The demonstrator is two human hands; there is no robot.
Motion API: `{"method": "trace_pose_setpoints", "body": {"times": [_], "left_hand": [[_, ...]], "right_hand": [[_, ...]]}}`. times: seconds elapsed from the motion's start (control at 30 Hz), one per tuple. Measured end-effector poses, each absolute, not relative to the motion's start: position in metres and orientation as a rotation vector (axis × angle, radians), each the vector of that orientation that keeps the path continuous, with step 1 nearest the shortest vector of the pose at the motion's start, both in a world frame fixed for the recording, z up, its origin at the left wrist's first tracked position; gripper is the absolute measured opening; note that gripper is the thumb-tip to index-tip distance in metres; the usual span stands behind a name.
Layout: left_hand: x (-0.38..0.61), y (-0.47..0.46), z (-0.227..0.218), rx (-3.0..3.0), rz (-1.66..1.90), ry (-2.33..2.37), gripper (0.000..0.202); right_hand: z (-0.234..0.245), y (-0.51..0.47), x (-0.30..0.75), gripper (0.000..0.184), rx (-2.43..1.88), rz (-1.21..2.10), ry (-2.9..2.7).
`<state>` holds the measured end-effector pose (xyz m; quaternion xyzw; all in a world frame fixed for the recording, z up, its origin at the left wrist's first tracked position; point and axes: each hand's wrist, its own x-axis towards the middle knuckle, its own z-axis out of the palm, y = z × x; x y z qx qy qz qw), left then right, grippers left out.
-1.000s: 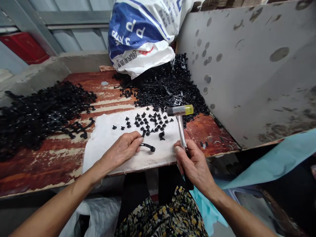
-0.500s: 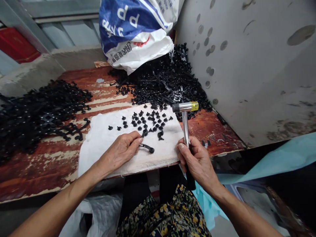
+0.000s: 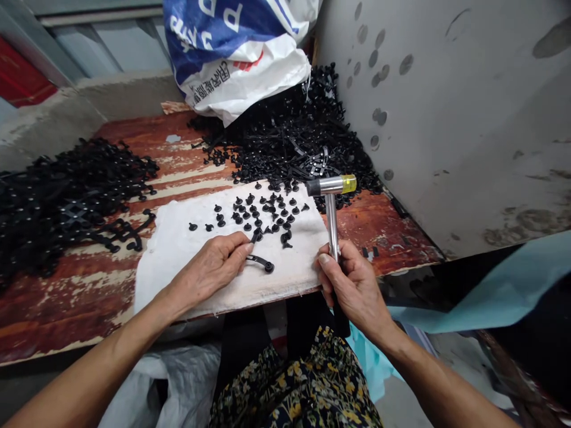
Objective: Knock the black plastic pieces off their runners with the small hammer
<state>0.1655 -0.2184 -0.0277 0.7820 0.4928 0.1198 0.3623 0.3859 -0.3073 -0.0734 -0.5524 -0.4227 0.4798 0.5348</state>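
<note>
Worn red-painted board (image 3: 383,232) under a white cloth (image 3: 178,249), grey panel (image 3: 446,119) on the right. Little has changed over the last second: left hand (image 3: 209,270) still pins the left end of a black strap (image 3: 261,261) to the near part of the cloth, fingertips closed on it. Right hand (image 3: 352,285) stays wrapped tight round the shaft of a small hammer (image 3: 331,185), head raised over the cloth's far right corner, no blow landed. Strap's round right end possibly carries a stud; too small to tell. Loose black studs (image 3: 263,214) lie just beyond the strap, between it and the far heap (image 3: 294,137) under a printed sack (image 3: 236,53). A second heap (image 3: 66,196) sits far left.
</note>
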Motion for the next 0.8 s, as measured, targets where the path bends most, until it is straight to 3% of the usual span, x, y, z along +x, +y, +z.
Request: {"method": "trace_pose_setpoints", "body": {"times": [0.8], "left_hand": [[0.1635,-0.2132,-0.0282,1.984,0.297,1.283,0.038]], "right_hand": [[-0.0782,-0.3051,0.3876,0.02,-1.257,1.143,-0.999]]}}
